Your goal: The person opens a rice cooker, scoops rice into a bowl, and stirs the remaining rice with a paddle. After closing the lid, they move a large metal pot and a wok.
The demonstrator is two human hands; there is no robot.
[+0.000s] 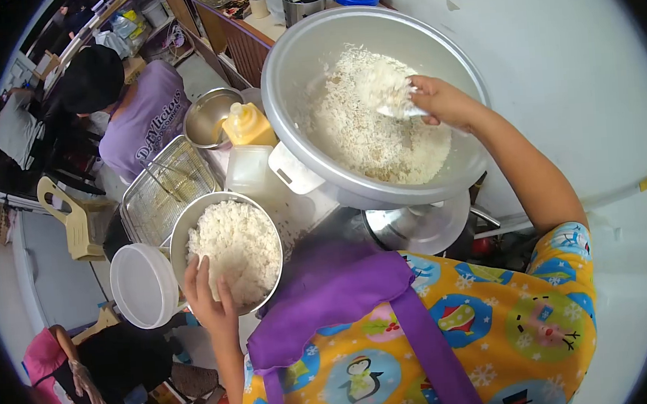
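My right hand reaches over a large grey pot and grips a white scoop, mostly hidden under a heap of white grains. Loose white grains that look like rice cover much of the pot's bottom. My left hand has its fingers apart at the near rim of a smaller metal pot. Clumpy white rice fills that one, with a hollow near my fingers.
Left of the small pot stand a clear plastic tub and a wire basket. A yellow-filled bottle, a steel bowl and a translucent container crowd the gap beside the large pot. Other people are at left.
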